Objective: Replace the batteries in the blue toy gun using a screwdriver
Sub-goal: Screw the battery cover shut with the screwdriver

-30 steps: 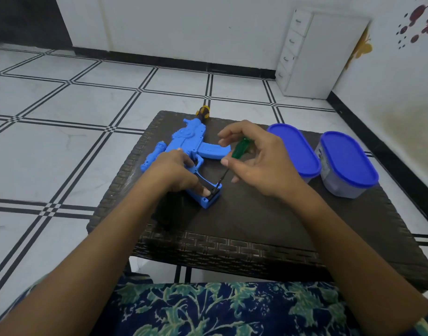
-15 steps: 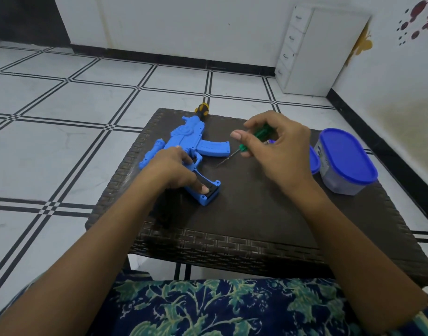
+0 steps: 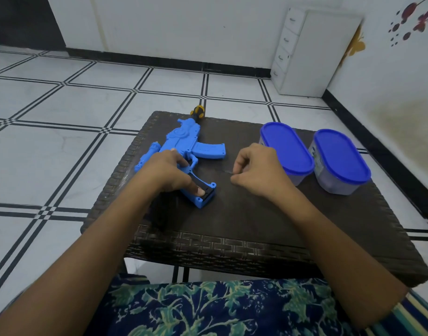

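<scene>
Under the left hand point(image 3: 164, 173), the blue toy gun point(image 3: 181, 144) lies flat on its side on the dark woven table point(image 3: 232, 226). That hand grips it around the trigger area, and one outstretched finger presses on the black panel point(image 3: 203, 189) set into the butt of the grip. The gun is hollow moulded plastic, so it is probably light, stiff and rather slick, and apt to skid or pivot under a push. The thick body and the grip look like the safest places to take hold, rather than the thin trigger guard. Its long axis runs diagonally away from the person, with the yellow-and-black muzzle point(image 3: 198, 112) pointing at the far table edge beyond the left hand. The magazine point(image 3: 210, 151) juts sideways toward the right hand point(image 3: 256, 170), and the grip angles back toward the person. The right hand rests just beside the grip, apart from the gun, with its fingers curled. It seems to hold the screwdriver point(image 3: 227, 171), though only a thin blurred shaft shows and the handle is hidden. Beyond the right hand stand two blue-lidded containers point(image 3: 285, 151), close together.
</scene>
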`<state>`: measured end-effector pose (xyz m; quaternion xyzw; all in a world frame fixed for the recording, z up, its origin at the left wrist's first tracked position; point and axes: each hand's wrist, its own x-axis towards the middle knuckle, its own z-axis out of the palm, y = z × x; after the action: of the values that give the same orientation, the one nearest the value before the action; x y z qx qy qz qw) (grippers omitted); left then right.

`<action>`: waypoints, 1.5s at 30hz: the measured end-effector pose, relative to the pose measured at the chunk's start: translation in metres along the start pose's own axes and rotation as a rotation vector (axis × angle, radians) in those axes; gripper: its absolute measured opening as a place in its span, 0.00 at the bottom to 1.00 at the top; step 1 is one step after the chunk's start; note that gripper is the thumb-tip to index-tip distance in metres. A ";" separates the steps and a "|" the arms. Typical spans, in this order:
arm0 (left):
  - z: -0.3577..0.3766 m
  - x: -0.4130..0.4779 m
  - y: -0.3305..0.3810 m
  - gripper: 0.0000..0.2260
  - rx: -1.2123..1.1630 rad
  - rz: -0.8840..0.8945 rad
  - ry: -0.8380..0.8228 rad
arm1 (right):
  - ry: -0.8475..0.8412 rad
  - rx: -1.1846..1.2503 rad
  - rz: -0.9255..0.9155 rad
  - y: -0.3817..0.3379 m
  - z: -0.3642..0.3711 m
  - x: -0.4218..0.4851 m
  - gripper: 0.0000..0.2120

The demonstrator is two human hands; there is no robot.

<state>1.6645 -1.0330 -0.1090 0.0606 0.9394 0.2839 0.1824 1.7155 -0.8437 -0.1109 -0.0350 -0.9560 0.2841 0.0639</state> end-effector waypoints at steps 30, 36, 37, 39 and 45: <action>0.006 -0.009 0.006 0.22 0.010 0.075 0.293 | -0.144 -0.031 0.178 0.013 0.016 -0.002 0.19; 0.049 -0.011 0.047 0.19 0.430 0.203 0.483 | 0.079 0.060 0.149 0.025 -0.005 -0.008 0.12; 0.059 -0.010 0.054 0.20 0.520 0.166 0.408 | 0.130 0.055 0.150 0.030 -0.010 -0.010 0.10; 0.073 -0.007 0.060 0.19 0.616 0.124 0.315 | 0.256 0.030 0.126 0.038 -0.017 -0.014 0.07; 0.090 0.005 0.085 0.10 0.506 0.164 0.252 | 0.519 -0.231 0.052 0.067 -0.035 -0.025 0.21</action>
<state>1.6948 -0.9150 -0.1330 0.1442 0.9876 0.0598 0.0197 1.7476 -0.7709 -0.1210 -0.1383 -0.9326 0.1562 0.2946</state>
